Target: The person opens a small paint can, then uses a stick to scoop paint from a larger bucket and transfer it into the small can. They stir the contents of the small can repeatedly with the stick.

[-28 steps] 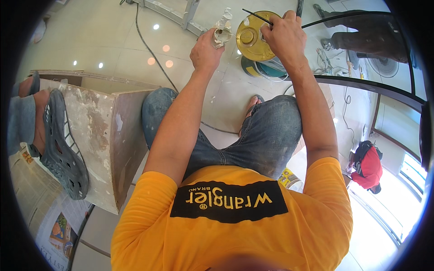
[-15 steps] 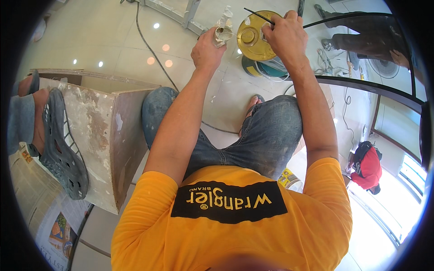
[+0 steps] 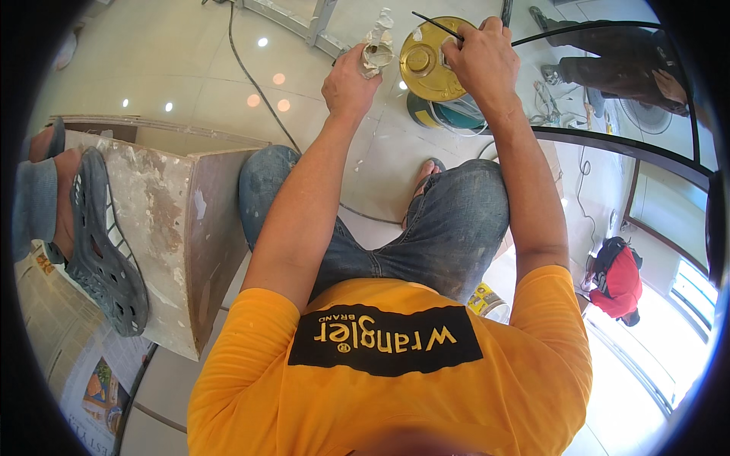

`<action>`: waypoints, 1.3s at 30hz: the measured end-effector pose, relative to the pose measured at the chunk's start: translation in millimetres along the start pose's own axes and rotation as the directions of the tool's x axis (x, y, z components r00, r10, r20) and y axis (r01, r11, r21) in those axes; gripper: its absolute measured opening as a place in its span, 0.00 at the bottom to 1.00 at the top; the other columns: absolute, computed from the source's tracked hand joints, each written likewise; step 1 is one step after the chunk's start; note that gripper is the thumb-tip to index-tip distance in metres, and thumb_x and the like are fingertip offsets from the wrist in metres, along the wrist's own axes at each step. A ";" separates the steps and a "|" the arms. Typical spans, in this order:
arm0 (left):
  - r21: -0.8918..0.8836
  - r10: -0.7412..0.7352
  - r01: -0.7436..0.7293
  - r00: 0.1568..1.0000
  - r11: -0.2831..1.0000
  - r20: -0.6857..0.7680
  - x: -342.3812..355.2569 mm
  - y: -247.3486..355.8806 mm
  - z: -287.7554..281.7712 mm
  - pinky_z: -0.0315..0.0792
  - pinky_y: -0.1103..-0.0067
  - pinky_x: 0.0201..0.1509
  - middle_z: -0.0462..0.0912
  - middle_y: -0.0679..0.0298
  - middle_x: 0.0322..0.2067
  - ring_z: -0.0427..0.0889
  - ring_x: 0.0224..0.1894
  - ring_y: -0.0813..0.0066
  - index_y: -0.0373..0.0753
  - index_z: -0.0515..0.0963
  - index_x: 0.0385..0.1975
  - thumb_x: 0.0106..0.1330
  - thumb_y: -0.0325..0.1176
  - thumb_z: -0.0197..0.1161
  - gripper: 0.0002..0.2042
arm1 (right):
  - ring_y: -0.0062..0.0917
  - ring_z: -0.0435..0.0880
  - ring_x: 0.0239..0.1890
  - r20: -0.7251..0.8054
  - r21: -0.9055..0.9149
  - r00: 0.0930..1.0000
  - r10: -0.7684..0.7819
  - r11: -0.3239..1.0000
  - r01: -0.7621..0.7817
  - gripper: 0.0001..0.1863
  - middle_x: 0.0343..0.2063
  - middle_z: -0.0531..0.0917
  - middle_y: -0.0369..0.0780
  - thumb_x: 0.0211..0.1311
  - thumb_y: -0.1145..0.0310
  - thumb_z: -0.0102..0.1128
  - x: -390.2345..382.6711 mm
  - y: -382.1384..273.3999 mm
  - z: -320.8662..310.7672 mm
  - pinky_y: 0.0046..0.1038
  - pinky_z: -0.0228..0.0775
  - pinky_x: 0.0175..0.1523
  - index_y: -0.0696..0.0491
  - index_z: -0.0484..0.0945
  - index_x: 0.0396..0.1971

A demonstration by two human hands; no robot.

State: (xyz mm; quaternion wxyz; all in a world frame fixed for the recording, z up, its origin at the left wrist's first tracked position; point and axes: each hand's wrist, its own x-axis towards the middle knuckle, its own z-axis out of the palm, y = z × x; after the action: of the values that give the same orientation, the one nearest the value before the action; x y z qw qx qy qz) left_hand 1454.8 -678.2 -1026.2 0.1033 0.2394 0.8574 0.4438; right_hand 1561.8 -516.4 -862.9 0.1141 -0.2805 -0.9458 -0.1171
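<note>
Left hand [image 3: 350, 87], upper middle of frame: wrapped round a pale, crusted container [image 3: 378, 59], mouth facing camera, ragged strip poking out toward the top edge; far-side fingers hidden. Right hand [image 3: 487, 68], upper middle, right of that: narrow grip, fingers curled on a thin dark stick [image 3: 435, 23] that slants up-left across the gold lid [image 3: 427, 82] of a green bucket [image 3: 456, 117]. Can't tell if the fingertips touch the lid. Container looks light, crust probably brittle and flaky, wall stiffness unclear; best held low round the side, off the ragged rim, not squeezed hard. Stick looks light, stiff, maybe slick if wet; pinch near the end now in hand. Bucket likely heavy if full, lid hard and smooth; take it by the pale wire handle [image 3: 445, 131].
</note>
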 end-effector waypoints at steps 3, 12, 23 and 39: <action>-0.003 0.004 -0.004 1.000 1.000 -0.005 -0.6 -0.1 0.2 0.79 0.59 0.61 0.87 0.61 0.57 0.87 0.59 0.53 0.53 0.79 0.68 0.60 0.42 0.79 0.33 | 0.45 0.84 0.54 -0.010 0.002 1.000 -0.003 1.000 0.003 0.19 0.48 0.83 0.48 0.64 0.53 0.69 0.1 -0.1 0.4 0.47 0.83 0.52 0.46 0.94 0.48; 0.015 0.006 -0.006 1.000 1.000 -0.001 -0.2 0.0 0.7 0.80 0.59 0.61 0.87 0.60 0.56 0.87 0.58 0.52 0.53 0.79 0.68 0.59 0.42 0.79 0.33 | 0.45 0.85 0.53 -0.018 -0.004 1.000 -0.012 1.000 0.012 0.19 0.47 0.83 0.48 0.64 0.53 0.69 0.1 0.6 1.4 0.47 0.83 0.52 0.47 0.94 0.48; 0.011 -0.003 0.003 1.000 1.000 0.008 -0.7 1.5 -0.2 0.80 0.60 0.61 0.87 0.61 0.58 0.87 0.59 0.53 0.53 0.79 0.68 0.59 0.42 0.80 0.34 | 0.45 0.84 0.55 0.000 -0.017 1.000 0.003 1.000 -0.003 0.19 0.48 0.83 0.48 0.65 0.52 0.68 0.7 0.1 2.1 0.47 0.83 0.52 0.46 0.94 0.48; -0.046 0.046 -0.045 0.999 0.998 0.014 -2.4 17.3 4.5 0.79 0.62 0.62 0.88 0.61 0.58 0.87 0.59 0.55 0.52 0.80 0.67 0.59 0.41 0.80 0.33 | 0.44 0.84 0.56 -0.008 0.029 0.997 0.076 0.997 -0.075 0.18 0.50 0.83 0.46 0.64 0.50 0.69 -4.5 17.0 -0.7 0.47 0.82 0.55 0.44 0.93 0.46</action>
State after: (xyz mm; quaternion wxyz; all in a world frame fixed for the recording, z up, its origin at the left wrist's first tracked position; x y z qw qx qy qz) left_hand 1464.1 -667.7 -1014.9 0.1050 0.2596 0.8406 0.4637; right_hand 1575.1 -505.0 -860.8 0.1267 -0.3139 -0.9356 -0.1002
